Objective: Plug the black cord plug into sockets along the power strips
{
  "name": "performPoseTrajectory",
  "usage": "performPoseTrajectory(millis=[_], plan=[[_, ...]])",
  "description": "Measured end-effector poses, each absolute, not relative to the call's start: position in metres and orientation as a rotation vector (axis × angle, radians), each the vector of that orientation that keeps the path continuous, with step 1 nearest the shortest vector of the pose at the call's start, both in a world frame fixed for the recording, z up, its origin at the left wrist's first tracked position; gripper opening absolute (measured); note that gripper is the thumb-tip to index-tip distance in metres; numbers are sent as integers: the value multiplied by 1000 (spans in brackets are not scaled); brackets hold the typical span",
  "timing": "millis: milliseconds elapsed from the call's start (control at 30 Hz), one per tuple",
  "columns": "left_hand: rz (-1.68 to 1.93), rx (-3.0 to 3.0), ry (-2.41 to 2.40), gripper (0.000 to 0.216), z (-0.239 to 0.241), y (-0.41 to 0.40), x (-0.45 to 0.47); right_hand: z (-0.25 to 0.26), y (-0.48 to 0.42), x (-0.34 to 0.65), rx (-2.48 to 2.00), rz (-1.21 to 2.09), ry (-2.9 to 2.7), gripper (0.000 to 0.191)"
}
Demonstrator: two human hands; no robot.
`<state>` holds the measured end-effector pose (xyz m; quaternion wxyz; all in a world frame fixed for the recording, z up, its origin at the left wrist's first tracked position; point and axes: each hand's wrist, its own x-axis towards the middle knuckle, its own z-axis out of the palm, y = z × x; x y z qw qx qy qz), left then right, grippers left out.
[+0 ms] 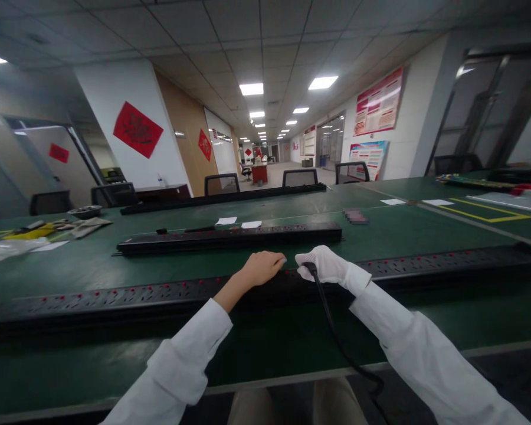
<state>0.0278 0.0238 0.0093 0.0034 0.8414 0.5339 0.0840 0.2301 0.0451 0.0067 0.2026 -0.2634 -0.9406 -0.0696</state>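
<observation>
A long black power strip with a row of small red parts along its top lies across the table in front of me. My bare left hand rests at its middle, fingers bent and close together; whatever they may hold is hidden. Just right of it, my right hand, in a white glove, is closed on the end of a black cord. The cord hangs down over the table's front edge. What the cord ends in is covered by the glove. A small gap separates the two hands.
Behind lies a shorter black strip, and farther back a long thin black bar. White paper slips lie near them. At the left are a bowl and yellow items. Chairs stand beyond the green table.
</observation>
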Motion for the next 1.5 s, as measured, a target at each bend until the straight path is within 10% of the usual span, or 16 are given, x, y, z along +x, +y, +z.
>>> performPoseTrajectory(millis=[1500], plan=[[162, 2677, 1827, 36, 6, 12, 17, 11, 20, 194, -719, -286, -2616, 24]])
